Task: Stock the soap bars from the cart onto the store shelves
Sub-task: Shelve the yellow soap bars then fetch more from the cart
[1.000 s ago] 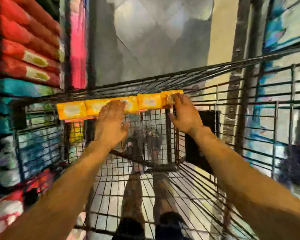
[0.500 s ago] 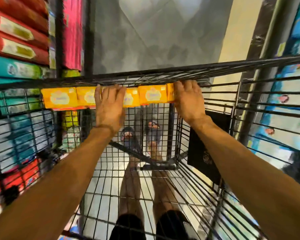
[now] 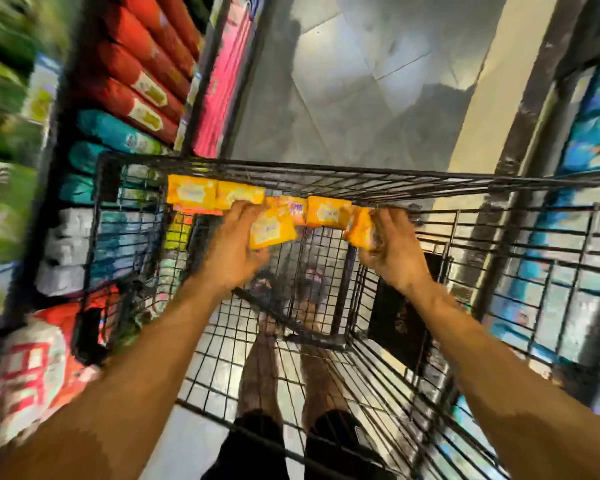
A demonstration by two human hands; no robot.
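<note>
Yellow-wrapped soap bars [image 3: 201, 195] lie in a row along the far end of the black wire cart [image 3: 291, 168]. My left hand [image 3: 234, 244] grips one yellow soap bar [image 3: 272, 228], tilted and lifted off the row. At the row's right end my right hand [image 3: 392, 247] holds another yellow bar [image 3: 361, 230], also tilted. One bar [image 3: 328, 211] stays between the two hands, with a pink-and-purple pack [image 3: 297, 209] beside it. The picture is blurred by motion.
Store shelves on the left hold red [image 3: 142, 81], teal [image 3: 118, 133] and white packs [image 3: 66, 244]. More shelving with blue packs [image 3: 589, 133] stands on the right. A grey tiled floor [image 3: 361, 81] lies ahead. A black flat thing [image 3: 402, 306] hangs on the cart's right wall. My legs show through the cart's mesh.
Both hands lay on the row of bars before; now each has pulled one bar off the row towards me. The view has swung and tilted left.
</note>
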